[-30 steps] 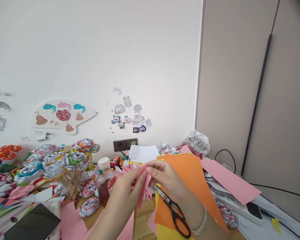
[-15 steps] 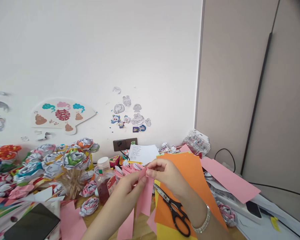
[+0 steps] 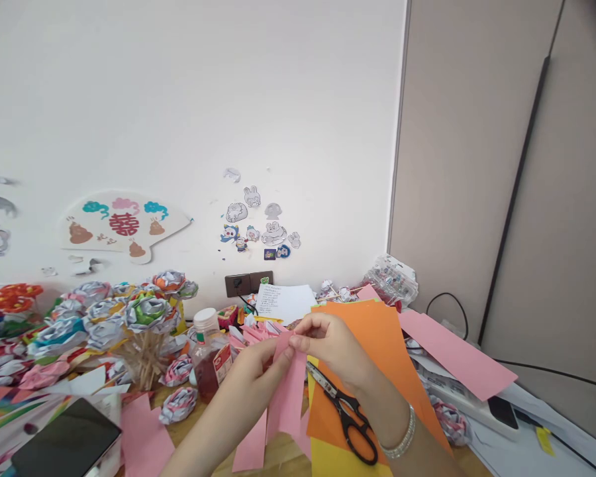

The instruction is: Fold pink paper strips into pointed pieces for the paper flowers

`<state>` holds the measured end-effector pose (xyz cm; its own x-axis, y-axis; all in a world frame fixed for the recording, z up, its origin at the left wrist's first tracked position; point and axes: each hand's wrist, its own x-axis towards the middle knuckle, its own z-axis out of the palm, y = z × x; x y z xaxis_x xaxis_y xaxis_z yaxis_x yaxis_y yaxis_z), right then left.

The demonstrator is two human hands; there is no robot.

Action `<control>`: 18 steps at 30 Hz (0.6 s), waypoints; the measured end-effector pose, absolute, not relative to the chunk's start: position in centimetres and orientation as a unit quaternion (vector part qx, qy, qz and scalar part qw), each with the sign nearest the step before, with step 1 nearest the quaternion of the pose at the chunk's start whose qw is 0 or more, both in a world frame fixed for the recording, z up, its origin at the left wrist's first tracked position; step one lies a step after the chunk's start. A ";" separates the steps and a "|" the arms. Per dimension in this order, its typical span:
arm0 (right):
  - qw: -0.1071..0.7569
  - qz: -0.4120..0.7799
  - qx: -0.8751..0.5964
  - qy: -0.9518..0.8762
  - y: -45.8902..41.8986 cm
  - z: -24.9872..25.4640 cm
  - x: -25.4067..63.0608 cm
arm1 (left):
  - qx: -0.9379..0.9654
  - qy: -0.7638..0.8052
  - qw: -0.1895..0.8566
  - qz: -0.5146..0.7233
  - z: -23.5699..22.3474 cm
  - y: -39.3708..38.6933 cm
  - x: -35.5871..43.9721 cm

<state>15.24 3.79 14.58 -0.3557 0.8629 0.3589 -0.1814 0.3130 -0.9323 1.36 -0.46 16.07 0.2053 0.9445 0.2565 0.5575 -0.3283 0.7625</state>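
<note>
A pink paper strip (image 3: 289,401) hangs down between my hands, its upper end pinched in the fingers of both. My left hand (image 3: 261,368) grips it from the left, thumb on top. From the right, my right hand (image 3: 326,344) holds the top edge between thumb and forefinger; a sparkling bracelet circles that wrist. The fingers partly hide the strip's top. Under my right forearm, black-handled scissors (image 3: 346,417) lie on orange paper (image 3: 377,351). Another pink piece (image 3: 251,445) rests on the table below my left hand.
Paper flowers (image 3: 151,315) crowd the left side, beside a bottle of reddish liquid (image 3: 207,361). A phone (image 3: 67,440) lies front left. On the right are a pink sheet (image 3: 464,358), a white power strip (image 3: 477,411) and cables. A handwritten sheet (image 3: 283,303) lies near the wall.
The strip has turned slightly and shows more of its face. My fingers have shifted a little at its top edge, both hands still pinching it. The view has moved slightly.
</note>
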 end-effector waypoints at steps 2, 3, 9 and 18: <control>0.499 0.515 -0.271 -0.642 3.8 14.5 15.2 | 0.727 0.518 0.260 0.368 16.0 -0.3 1.3; 0.497 0.512 -0.273 -0.645 3.9 14.5 15.2 | 0.727 0.520 0.256 0.369 15.9 -0.3 1.3; 0.500 0.448 -0.280 -0.686 4.1 14.3 15.1 | 0.715 0.554 0.209 0.371 15.6 0.0 1.6; 0.478 0.388 -0.270 -0.741 3.8 14.3 15.3 | 0.694 0.520 0.258 0.427 16.1 0.0 1.2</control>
